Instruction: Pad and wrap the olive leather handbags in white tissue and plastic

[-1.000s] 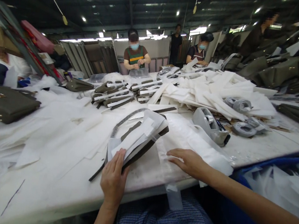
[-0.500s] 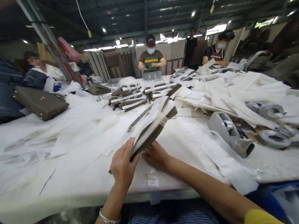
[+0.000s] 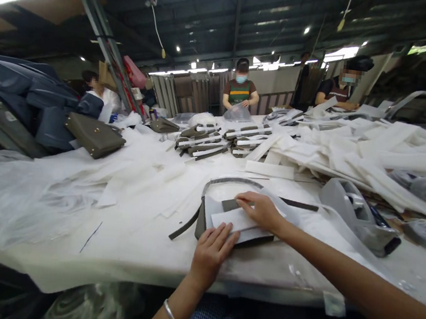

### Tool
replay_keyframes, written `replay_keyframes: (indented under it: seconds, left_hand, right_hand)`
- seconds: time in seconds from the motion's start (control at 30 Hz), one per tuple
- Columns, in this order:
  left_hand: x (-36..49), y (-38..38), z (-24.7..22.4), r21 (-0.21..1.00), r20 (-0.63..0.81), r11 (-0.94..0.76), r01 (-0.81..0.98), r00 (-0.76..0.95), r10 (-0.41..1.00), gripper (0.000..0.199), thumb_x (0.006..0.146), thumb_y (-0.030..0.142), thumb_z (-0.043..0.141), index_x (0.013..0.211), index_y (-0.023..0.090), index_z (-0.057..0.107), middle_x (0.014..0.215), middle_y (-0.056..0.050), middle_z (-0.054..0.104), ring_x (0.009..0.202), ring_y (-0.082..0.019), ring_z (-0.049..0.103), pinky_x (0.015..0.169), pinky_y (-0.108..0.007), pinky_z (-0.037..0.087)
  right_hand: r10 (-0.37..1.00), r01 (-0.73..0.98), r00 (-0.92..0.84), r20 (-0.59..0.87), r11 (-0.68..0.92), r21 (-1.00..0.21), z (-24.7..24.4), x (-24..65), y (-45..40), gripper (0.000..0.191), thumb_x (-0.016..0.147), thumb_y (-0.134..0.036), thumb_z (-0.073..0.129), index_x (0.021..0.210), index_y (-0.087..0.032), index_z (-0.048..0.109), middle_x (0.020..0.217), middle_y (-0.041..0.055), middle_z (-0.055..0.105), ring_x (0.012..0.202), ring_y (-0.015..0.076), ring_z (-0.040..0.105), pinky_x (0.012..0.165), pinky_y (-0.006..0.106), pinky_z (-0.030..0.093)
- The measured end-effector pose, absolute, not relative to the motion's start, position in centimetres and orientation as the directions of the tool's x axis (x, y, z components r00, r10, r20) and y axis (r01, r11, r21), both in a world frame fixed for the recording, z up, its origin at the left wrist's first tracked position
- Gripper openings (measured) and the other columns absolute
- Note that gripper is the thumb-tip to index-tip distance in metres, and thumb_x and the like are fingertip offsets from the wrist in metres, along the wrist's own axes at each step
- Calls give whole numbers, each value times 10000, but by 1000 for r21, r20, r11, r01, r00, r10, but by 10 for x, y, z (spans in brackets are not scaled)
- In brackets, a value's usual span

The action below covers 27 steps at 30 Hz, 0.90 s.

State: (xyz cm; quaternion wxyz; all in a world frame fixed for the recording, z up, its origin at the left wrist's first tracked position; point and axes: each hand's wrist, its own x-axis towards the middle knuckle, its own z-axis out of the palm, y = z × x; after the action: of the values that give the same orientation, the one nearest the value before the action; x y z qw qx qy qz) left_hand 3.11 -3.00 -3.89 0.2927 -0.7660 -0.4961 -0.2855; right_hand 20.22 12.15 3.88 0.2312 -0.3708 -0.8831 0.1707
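An olive bag piece point(image 3: 201, 219) lies flat on the table in front of me, with white foam sheet point(image 3: 229, 217) folded over it. My left hand point(image 3: 214, 247) rests on the sheet's near edge, fingers stretched out flat. Over the far edge, my right hand point(image 3: 259, 210) has its fingertips pinched together on the white sheet beside an olive flap. A grey-wrapped handle point(image 3: 229, 180) arches behind the piece. One olive strap point(image 3: 185, 227) sticks out to the left and another strap point(image 3: 302, 205) to the right.
A grey tape dispenser point(image 3: 357, 213) stands at the right, before a heap of white foam sheets point(image 3: 354, 146). Several wrapped olive bundles point(image 3: 207, 142) lie farther back. An olive handbag point(image 3: 95, 136) sits at the left. Co-workers point(image 3: 240, 90) are across the table.
The olive bundle, held up on end between my hands before, now lies spread flat on the table. My left hand has flattened onto it and my right hand has moved to its far side.
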Motion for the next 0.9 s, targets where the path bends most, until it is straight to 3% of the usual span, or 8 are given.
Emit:
replay_keyframes:
  seconds: [0.17,0.3,0.37,0.5,0.63,0.9]
  left_hand:
    - [35,-33,-51,-167,827,-400,901,349,440,369,1015,143,402,1236,278,666,1280,-15,681,1195,-161,630,1015,-305,453]
    - [45,-7,-79,-161,980,-370,915,192,50,353,1015,182,427,1032,319,752,971,40,781,889,-94,729,1020,-234,432]
    - [47,1,-83,-147,989,-352,924,146,-29,339,1004,176,454,997,327,757,889,50,783,798,-84,733,985,-211,450]
    - [37,-16,-67,-277,908,-392,877,372,191,332,1008,163,446,1152,290,717,1119,-5,754,1008,-122,713,971,-229,467]
    - [33,-38,-50,-166,859,-433,886,346,378,322,1012,160,451,1204,271,685,1251,-26,698,1160,-158,651,989,-286,465]
    - [37,-44,-50,-74,799,-448,891,321,508,333,994,158,498,1279,269,629,1337,-24,643,1223,-179,609,982,-333,482]
  right_hand:
    - [846,799,-532,20,510,-317,35,139,169,334,899,-407,619,965,-103,740,1051,189,741,1046,308,682,917,383,516]
    - [931,903,-365,-24,347,-252,21,104,178,566,743,-514,775,1110,-90,699,1206,231,676,1139,347,639,929,391,515]
    - [945,915,-323,-56,296,-273,15,97,183,549,739,-497,793,1121,-117,686,1215,195,672,1139,320,636,949,410,509]
    - [929,889,-325,-176,236,-391,9,99,197,336,898,-399,676,1116,-143,652,1172,95,665,1059,233,643,929,457,527]
    - [886,802,-371,-277,155,-577,1,108,207,259,943,-351,625,1099,-145,646,1117,68,660,975,203,650,852,403,561]
    - [831,386,-493,-256,-55,-921,5,121,201,155,875,-276,703,907,-138,641,933,69,733,845,153,704,720,255,565]
